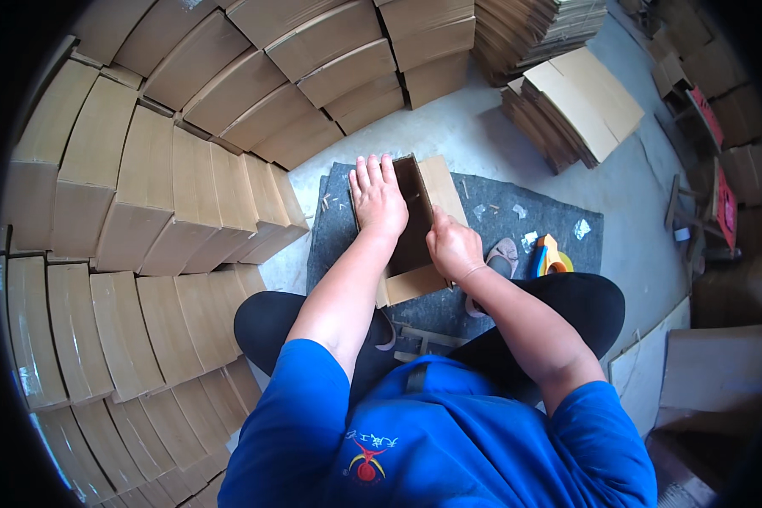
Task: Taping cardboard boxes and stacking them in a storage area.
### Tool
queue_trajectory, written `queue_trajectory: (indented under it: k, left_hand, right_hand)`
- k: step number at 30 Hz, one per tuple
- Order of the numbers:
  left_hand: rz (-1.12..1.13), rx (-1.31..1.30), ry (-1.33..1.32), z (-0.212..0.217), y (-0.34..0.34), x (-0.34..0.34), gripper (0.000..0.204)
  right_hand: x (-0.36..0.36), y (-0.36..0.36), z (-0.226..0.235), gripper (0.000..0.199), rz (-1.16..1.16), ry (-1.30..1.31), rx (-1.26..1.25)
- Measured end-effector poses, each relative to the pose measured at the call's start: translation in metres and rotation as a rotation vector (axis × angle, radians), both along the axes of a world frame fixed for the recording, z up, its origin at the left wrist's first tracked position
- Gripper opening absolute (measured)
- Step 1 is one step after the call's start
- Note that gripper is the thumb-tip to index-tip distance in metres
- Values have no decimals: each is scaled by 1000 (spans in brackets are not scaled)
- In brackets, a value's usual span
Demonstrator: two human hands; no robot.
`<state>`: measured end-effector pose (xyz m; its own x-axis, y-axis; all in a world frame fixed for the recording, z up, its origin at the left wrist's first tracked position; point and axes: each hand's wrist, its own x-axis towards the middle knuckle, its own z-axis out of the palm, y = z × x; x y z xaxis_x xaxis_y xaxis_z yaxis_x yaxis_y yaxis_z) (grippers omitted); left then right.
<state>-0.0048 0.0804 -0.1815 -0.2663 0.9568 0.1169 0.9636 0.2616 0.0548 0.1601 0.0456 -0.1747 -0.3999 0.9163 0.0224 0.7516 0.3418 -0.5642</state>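
An open cardboard box (416, 285) stands between my knees on a dark grey mat (332, 229), its brown inside showing. My left hand (379, 203) lies flat along the box's left side, its fingers stretched toward the far end. At the right side my right hand (455, 247) is closed, its fingers curled over the edge at the base of the right flap (442, 188). That flap is folded outward. The fingertips of my right hand are partly hidden.
A blue and orange tape dispenser (548, 256) lies right of my shoe (505, 254). Scraps of clear film (582, 229) litter the mat. Stacked cartons (148, 182) wall the left and far side. Flattened cardboard (588, 102) is piled at the far right.
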Motion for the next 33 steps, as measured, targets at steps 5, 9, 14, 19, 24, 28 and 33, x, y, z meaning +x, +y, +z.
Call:
queue_trajectory:
  k: [5,9,14,19,24,28,33]
  left_hand:
    - [-92,8,-64,4,-17,-19,79]
    - [-141,27,-3,0,-18,-17,63]
    - [-58,-359,39,-11,-22,12,59]
    - [3,-365,-59,-30,-15,10,65]
    - [-24,-595,-428,23,-22,19,52]
    - [-52,255,-408,43,-77,-5,55]
    - [184,312,-1093,-8,-89,-11,78]
  right_hand:
    - [0,-5,1,40,19,-5,35]
    - [-5,-5,-1,40,20,-52,85]
    - [-8,-1,-2,40,19,-129,136]
    - [-15,-2,4,39,9,-127,190]
    - [-6,-2,-1,42,-7,-166,140]
    - [-5,-3,10,44,7,-151,76]
    - [-24,-11,-1,44,46,-86,160]
